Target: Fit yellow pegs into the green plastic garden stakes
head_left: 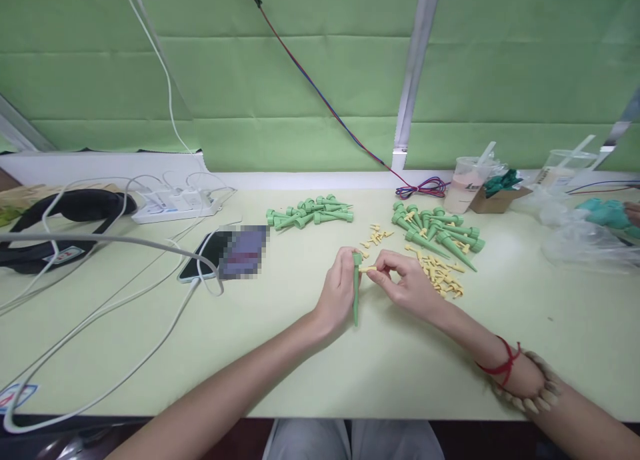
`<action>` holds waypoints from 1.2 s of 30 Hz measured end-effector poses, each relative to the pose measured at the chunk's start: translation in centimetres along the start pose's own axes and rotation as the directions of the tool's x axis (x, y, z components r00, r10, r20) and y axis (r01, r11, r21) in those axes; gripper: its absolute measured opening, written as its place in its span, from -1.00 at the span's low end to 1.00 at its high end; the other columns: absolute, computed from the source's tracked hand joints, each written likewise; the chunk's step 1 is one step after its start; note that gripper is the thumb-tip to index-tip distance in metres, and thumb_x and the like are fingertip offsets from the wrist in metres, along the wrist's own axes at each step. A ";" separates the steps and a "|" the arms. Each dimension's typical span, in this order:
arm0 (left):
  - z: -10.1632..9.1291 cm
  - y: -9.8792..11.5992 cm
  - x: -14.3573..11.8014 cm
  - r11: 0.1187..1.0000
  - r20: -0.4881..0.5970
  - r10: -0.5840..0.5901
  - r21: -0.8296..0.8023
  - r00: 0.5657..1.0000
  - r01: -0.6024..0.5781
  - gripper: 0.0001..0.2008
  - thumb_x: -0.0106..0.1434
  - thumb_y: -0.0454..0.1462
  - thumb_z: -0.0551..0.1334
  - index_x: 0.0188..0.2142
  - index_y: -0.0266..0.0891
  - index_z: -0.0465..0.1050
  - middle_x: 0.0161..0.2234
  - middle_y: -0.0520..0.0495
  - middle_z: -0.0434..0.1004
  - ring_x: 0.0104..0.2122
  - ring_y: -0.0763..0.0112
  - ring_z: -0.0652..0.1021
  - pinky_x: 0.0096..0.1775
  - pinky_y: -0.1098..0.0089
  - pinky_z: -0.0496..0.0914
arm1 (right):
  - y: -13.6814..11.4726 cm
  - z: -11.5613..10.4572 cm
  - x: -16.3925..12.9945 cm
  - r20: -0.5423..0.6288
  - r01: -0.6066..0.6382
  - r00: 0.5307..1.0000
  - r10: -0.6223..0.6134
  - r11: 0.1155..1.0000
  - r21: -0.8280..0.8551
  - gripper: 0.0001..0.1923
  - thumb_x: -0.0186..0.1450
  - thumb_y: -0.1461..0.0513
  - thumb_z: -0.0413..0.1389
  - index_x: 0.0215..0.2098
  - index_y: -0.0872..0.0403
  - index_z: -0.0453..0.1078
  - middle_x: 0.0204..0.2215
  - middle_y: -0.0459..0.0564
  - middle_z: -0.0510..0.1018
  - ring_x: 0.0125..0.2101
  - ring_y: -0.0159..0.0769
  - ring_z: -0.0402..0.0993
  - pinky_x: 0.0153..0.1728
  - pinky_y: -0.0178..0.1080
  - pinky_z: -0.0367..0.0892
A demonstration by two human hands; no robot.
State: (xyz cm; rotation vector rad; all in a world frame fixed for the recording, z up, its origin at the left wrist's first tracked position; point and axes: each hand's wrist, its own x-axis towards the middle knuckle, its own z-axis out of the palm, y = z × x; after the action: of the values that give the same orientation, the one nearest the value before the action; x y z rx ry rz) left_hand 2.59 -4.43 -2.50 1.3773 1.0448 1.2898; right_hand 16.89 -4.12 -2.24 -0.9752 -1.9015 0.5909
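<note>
Hands at table (300, 380) centre, toward front edge; left hand (337, 293) clasps green spike (356, 293) upright, open top presented; right hand (407, 283) pinches yellow insert (369, 269) beside spike head; green spike piles (310, 212) toward rear edge; loose yellow inserts (443, 273) by right hand, within reach.

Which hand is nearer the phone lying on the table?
Left. The left hand, holding a green spike, sits just right of the phone; the right hand is farther right.

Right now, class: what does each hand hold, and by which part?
The left hand grips a green spike near its wide top end, tip pointing down. The right hand pinches a small yellow piece by one end.
</note>
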 end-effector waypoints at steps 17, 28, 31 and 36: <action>-0.1 0.3 0.5 0.990 0.010 0.142 -0.008 0.990 -0.142 -0.65 0.23 0.05 -0.07 -0.30 -0.14 0.21 -0.55 0.10 0.16 -0.56 0.49 0.26 -0.45 0.49 0.22 | -1.1 0.6 0.3 0.216 -0.392 0.919 0.329 0.822 0.413 -0.63 0.05 -0.04 0.16 -0.56 0.11 0.30 -0.62 -0.16 0.30 -0.57 -0.46 0.23 -0.48 -0.34 0.20; 0.2 0.7 0.6 0.995 0.115 -0.036 -0.085 0.993 0.046 -0.58 0.23 0.08 -0.12 -0.45 -0.20 0.17 -0.65 0.10 0.11 -0.66 0.54 0.19 -0.57 0.49 0.16 | 1.1 -0.7 -0.1 -0.019 0.373 0.918 -0.396 0.879 -0.296 -0.87 0.29 0.25 0.02 -0.25 0.06 0.39 -0.40 0.02 0.49 -0.39 -0.34 0.40 -0.34 -0.29 0.31; 0.2 0.4 0.4 1.000 0.113 -0.011 -0.024 0.994 0.014 -0.59 0.25 0.06 -0.14 -0.39 -0.20 0.20 -0.61 0.09 0.13 -0.63 0.53 0.19 -0.55 0.49 0.16 | 1.2 -0.5 -0.2 0.026 0.395 0.908 -0.418 0.835 -0.382 -0.83 0.32 0.25 -0.05 -0.33 0.09 0.37 -0.46 0.03 0.46 -0.43 -0.33 0.36 -0.39 -0.30 0.27; -0.2 0.0 0.4 0.975 0.101 0.125 0.172 0.987 -0.141 -0.62 0.28 0.01 -0.17 -0.33 -0.19 0.21 -0.54 0.08 0.14 -0.55 0.50 0.23 -0.45 0.47 0.19 | 0.4 0.1 -0.5 0.034 0.272 0.961 -0.274 0.919 -0.285 -0.72 0.32 0.22 -0.11 -0.52 0.08 0.26 -0.59 -0.07 0.29 -0.54 -0.39 0.20 -0.50 -0.33 0.14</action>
State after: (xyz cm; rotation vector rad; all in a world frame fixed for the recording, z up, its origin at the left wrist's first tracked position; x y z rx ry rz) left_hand 2.47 -4.02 -2.39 1.6509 1.0416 1.2414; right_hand 17.11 -4.29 -2.88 -0.8640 -2.1091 0.1483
